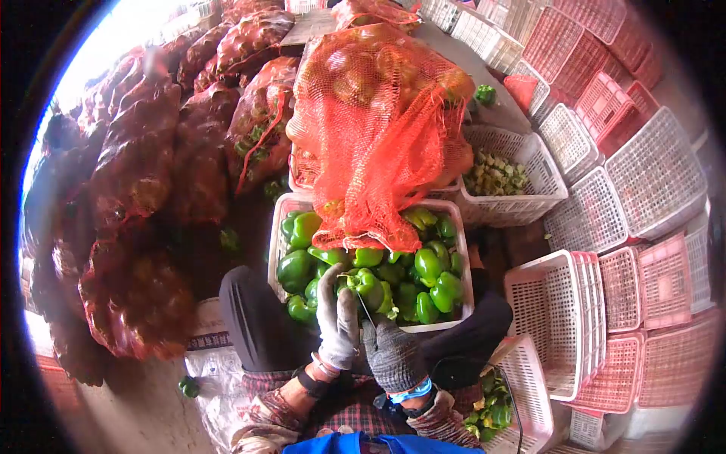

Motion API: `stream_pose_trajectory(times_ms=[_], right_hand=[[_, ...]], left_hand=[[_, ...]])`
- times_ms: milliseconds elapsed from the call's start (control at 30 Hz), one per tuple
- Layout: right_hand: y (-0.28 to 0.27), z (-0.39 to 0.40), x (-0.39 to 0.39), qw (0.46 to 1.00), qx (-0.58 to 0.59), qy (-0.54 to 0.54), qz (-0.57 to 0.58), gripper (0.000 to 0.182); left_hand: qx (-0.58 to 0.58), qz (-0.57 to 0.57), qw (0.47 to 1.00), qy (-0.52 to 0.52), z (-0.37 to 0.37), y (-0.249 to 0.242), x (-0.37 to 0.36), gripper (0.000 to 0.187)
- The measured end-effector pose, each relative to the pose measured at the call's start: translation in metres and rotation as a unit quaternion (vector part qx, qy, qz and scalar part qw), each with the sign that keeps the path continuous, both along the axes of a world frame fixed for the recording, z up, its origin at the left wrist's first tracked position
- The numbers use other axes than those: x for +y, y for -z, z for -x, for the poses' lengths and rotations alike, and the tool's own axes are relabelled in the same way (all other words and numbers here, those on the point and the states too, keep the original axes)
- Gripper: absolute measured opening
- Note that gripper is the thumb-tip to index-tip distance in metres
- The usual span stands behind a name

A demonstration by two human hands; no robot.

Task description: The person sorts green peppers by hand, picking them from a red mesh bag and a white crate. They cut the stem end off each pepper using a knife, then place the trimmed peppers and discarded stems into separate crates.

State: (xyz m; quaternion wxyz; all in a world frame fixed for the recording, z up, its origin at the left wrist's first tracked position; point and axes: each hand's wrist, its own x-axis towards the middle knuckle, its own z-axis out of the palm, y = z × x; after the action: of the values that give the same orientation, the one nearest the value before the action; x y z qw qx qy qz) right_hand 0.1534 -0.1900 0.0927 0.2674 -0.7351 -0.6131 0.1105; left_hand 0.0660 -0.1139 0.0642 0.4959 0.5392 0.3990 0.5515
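Observation:
My left hand (338, 321), in a whitish glove, is closed against a green bell pepper (368, 290) above the near side of a white crate (276, 250). In a dark grey glove, my right hand (393, 354) grips a small knife whose thin blade (366, 309) points up at that pepper. The knife's handle is hidden in the fingers. Many glossy green peppers (293, 268) fill the crate between my knees. Over its far side hangs the loose mouth of a red mesh sack (378, 136), which bulges with produce.
Full mesh sacks (136, 174) are piled on the left. A crate of pale green trimmings (495, 175) stands beyond the pepper crate, and another with green scraps (491, 405) by my right side. Stacked pink and white crates (556, 318) line the right. One pepper (189, 387) lies at lower left.

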Motion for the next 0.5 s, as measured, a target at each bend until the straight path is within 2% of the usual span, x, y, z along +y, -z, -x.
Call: stream_pose_trajectory(times_ms=[100, 133, 200, 233, 267, 300, 367, 433, 467, 500], right_hand=[[0.019, -0.003, -0.015, 0.999, -0.046, -0.011, 0.019, 0.018], [0.023, -0.007, -0.016, 0.999, -0.009, -0.029, 0.01, 0.018], [0.032, -0.018, -0.026, 0.99, -0.08, -0.096, -0.07, 0.018], [0.034, -0.023, -0.028, 0.994, -0.029, -0.097, -0.044, 0.021], [0.034, -0.027, -0.028, 0.995, 0.022, -0.095, -0.019, 0.026], [0.029, -0.03, -0.025, 0.995, 0.059, -0.069, -0.027, 0.035], [0.018, -0.033, -0.022, 0.989, 0.141, -0.014, -0.035, 0.055], [-0.004, -0.034, -0.003, 0.979, 0.203, -0.024, 0.013, 0.067], [0.004, -0.036, 0.001, 0.975, 0.215, -0.032, 0.049, 0.069], [0.016, -0.035, 0.0, 0.973, 0.226, -0.041, 0.026, 0.07]], left_hand=[[0.0, 0.014, 0.999, -0.038, 0.004, -0.001, 0.0, 0.048], [-0.021, 0.03, 0.999, -0.038, 0.005, -0.004, 0.004, 0.044], [-0.085, 0.072, 0.992, -0.064, 0.008, -0.02, 0.011, 0.044], [-0.133, 0.096, 0.983, -0.079, 0.011, -0.022, 0.018, 0.045], [-0.126, 0.066, 0.986, -0.084, 0.016, -0.015, 0.026, 0.046], [-0.165, 0.092, 0.981, -0.044, 0.02, -0.014, 0.028, 0.043], [-0.047, 0.118, 0.991, 0.048, 0.026, -0.016, 0.017, 0.044], [-0.009, 0.063, 0.986, 0.152, 0.026, -0.021, -0.003, 0.051], [-0.016, 0.072, 0.982, 0.173, 0.023, -0.019, -0.013, 0.056], [-0.024, 0.08, 0.978, 0.193, 0.022, -0.015, -0.019, 0.06]])
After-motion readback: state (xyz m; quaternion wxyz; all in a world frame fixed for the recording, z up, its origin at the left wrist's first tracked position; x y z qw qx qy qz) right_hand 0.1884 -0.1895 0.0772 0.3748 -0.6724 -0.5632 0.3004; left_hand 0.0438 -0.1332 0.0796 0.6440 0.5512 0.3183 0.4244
